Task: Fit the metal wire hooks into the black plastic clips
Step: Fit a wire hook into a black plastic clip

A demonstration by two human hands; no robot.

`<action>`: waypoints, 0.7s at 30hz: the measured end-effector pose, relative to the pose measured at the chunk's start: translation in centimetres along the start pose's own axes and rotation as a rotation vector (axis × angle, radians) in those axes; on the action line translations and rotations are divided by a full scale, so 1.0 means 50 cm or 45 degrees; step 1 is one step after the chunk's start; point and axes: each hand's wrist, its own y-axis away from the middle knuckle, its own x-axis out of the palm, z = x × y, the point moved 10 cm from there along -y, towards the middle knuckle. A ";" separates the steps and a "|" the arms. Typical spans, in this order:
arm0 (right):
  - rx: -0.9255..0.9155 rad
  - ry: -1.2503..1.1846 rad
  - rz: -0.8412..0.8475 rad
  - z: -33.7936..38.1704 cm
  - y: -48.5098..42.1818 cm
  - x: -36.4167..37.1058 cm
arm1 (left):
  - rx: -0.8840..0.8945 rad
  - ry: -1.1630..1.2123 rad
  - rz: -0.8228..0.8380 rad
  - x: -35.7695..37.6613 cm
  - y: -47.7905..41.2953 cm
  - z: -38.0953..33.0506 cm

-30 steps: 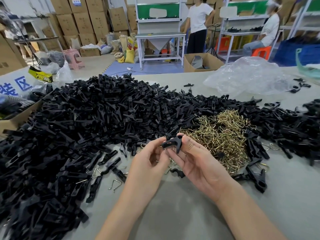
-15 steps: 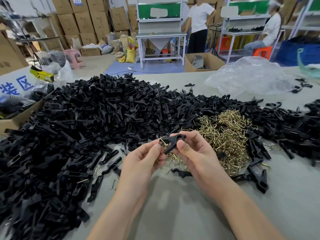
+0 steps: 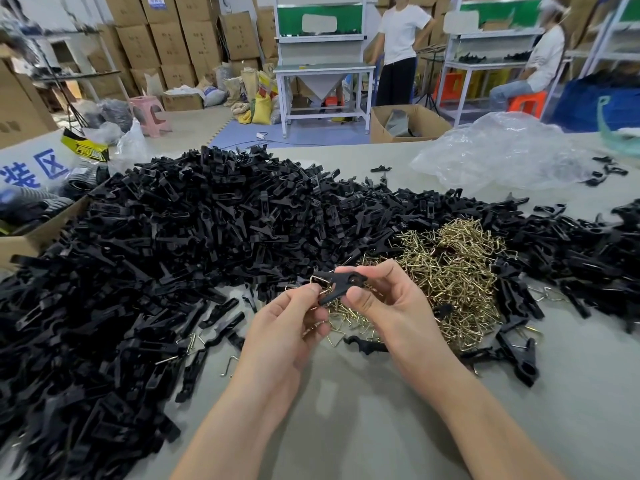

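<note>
Both hands hold one clip (image 3: pixel 341 287) up over the middle of the worktop (image 3: pixel 346 427), closer to its near edge. The right hand (image 3: pixel 391 306) pinches the clip with thumb and fingers. The left hand (image 3: pixel 287 327) pinches a hook (image 3: pixel 317 280) where it pokes out of the clip's left end. I think the hook is going in now. To do it well, hold the clip tight and still, keep the hook straight, and push until it sits all the way in. Don't let it twist or slip. More hooks (image 3: pixel 450 271) lie in a gold pile just behind the hands, and loose clips (image 3: pixel 173 254) fill the left side.
</note>
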 end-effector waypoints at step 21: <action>-0.082 0.479 0.083 0.001 0.016 0.028 | 0.087 -0.356 0.114 0.014 -0.006 0.018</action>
